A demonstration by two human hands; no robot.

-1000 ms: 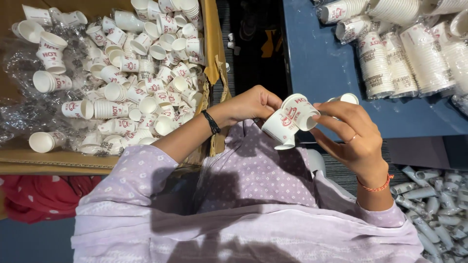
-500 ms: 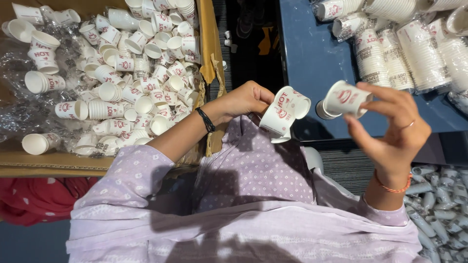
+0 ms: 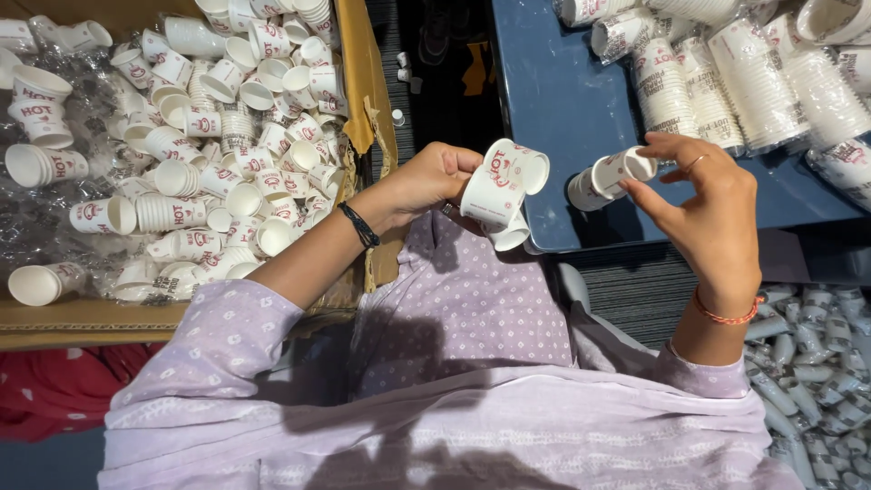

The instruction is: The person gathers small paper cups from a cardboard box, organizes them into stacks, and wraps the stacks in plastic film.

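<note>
Over the lap: left hand [image 3: 435,179] gripped small white paper cups with red print [image 3: 502,186]; right hand [image 3: 712,204] pinched another nested pair [image 3: 610,175].
Done: wrapped cup stacks [image 3: 744,77] lay on blue table [image 3: 562,109].
Left: loose cups filled cardboard box [image 3: 363,82].

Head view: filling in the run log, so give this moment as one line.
left hand: holds paper cups | right hand: holds small cup stack | apart, over blue table edge | cardboard box of cups at left
</note>
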